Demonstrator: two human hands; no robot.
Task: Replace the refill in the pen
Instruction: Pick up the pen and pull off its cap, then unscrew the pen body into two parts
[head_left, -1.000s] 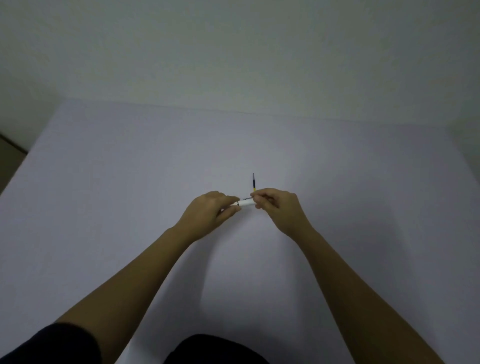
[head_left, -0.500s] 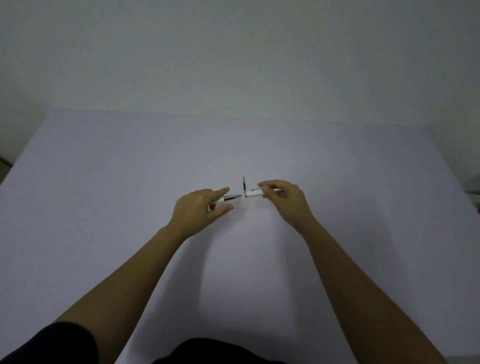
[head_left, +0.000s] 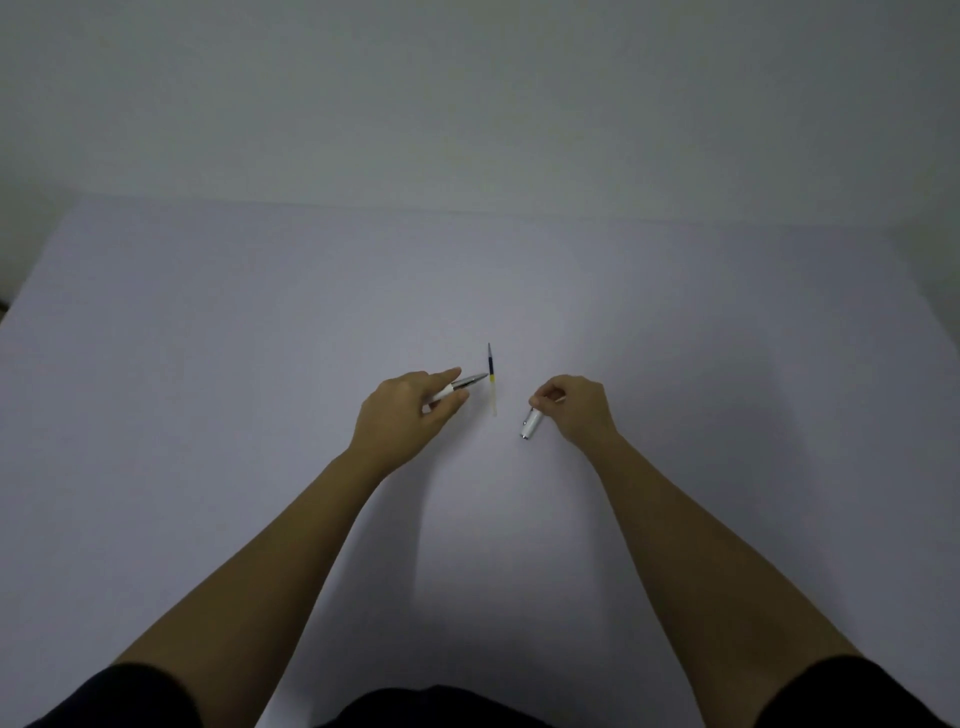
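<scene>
The pen is split in two. My left hand (head_left: 405, 415) grips the front half (head_left: 460, 386), white with a silver tip that points right. My right hand (head_left: 576, 413) pinches the upper end of the white rear barrel (head_left: 532, 423), whose lower end hangs down toward the table. Between the two hands a thin refill (head_left: 491, 382) lies on the table, pointing away from me, with a dark far part, a yellow band and a clear near end. The silver tip nearly touches the refill's yellow band.
A broad pale table (head_left: 260, 364) fills the view, with a plain wall behind its far edge. My dark sleeves and lap show at the bottom of the frame.
The two pen halves, joined a second ago, have come apart. My right hand has drawn its half away to the right and lowered it; the refill has stayed in place.
</scene>
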